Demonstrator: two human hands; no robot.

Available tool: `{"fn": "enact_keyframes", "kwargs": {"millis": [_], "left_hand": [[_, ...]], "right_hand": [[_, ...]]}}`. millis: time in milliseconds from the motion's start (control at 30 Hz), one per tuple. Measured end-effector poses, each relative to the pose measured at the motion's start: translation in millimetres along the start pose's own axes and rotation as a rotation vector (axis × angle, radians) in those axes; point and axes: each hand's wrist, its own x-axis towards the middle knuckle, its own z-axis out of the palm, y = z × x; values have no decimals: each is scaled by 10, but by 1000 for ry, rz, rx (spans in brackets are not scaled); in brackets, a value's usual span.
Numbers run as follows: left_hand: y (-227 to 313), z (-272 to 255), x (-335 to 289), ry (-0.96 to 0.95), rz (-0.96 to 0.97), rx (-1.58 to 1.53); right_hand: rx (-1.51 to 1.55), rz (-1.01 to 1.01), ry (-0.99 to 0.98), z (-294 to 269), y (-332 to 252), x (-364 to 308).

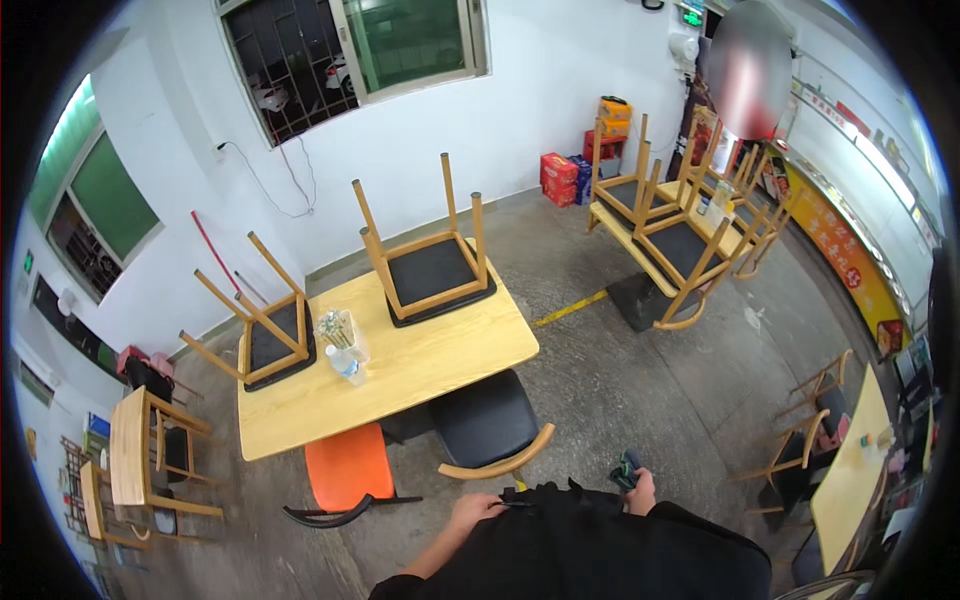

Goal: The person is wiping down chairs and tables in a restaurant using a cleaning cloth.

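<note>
My left hand is at my waist against my black clothing. Its fingers are closed at a thin dark piece there, too small to make out. My right hand, a little out from my right side, is closed on a small black and green object whose kind I cannot tell. Just ahead of my left hand stands a chair with a black seat and wooden back. Left of it is an orange-seated chair with a black backrest. Both face a light wooden table.
Two upturned chairs lie on the table beside a clear bottle and a utensil holder. Another table at the far right carries several upturned chairs. Red boxes stand by the wall. A food counter runs along the right.
</note>
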Motion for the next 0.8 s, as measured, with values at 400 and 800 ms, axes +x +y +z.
{"fn": "enact_keyframes", "kwargs": {"millis": [400,800], "left_hand": [[501,73,-433,-51,12,-385],[733,541,-181,167,66,-92]], "right_hand": [[-68,-1,-108,454,-641,462],[-92,77,-199,343,-328,1123]]}}
